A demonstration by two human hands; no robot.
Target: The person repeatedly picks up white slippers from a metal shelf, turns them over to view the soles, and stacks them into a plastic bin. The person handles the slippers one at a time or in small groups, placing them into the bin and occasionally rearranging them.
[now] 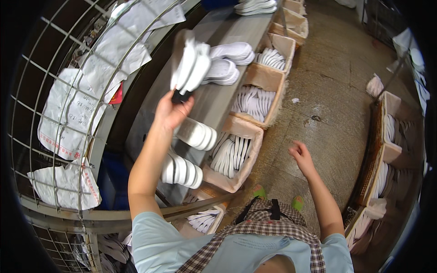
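My left hand (173, 113), arm stretched out over the grey bench, is closed on the lower end of a bundle of white shoe soles (193, 66). A black piece (182, 95) shows at the grip; I cannot tell whether it is part of a sole. Motion blurs the top of the bundle. Just right of it, stacked white soles (221, 71) lie on the bench. Nearer me, below the left wrist, sit two more groups of white soles (200, 134) (182, 170). My right hand (301, 157) hangs over the floor, empty, its fingers loosely bent and apart.
Lined baskets (253, 176) filled with soles stand in a row along the bench (214, 34). More baskets (382, 157) line the right side of the aisle floor (327, 91). A wire grid (59, 109) with paper sheets (73, 113) borders the left.
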